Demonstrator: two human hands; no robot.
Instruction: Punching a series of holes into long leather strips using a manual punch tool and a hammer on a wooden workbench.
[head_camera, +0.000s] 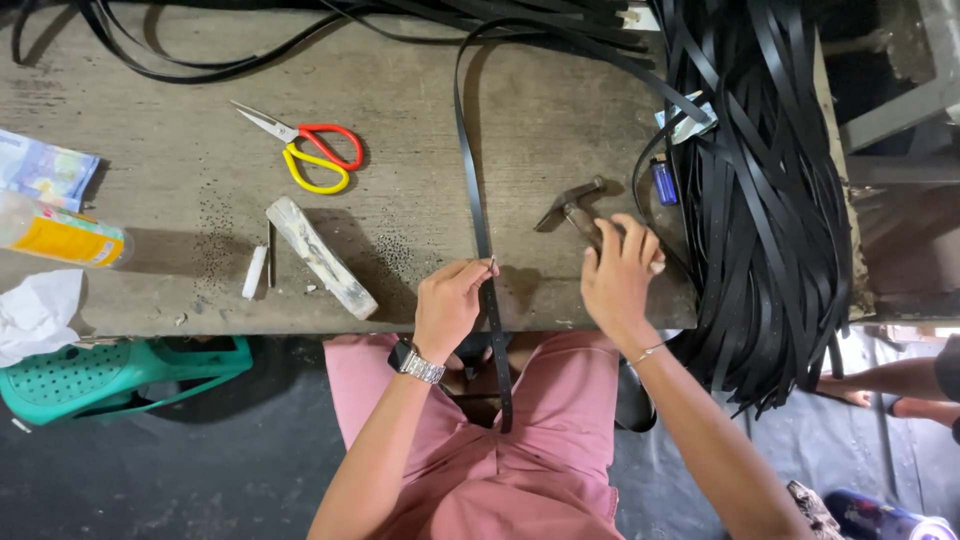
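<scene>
Fingers (478, 272) of my left hand (450, 305) pinch a small nail onto the black strap (478, 200); right hand (615, 275) grips the hammer (575, 205).

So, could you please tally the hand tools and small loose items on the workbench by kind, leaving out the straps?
Scissors: 1
Hammer, under the right hand: 1
Lighter: 1
Wooden block: 1
Small white stick: 1
Bottle: 1
Total: 6
</scene>
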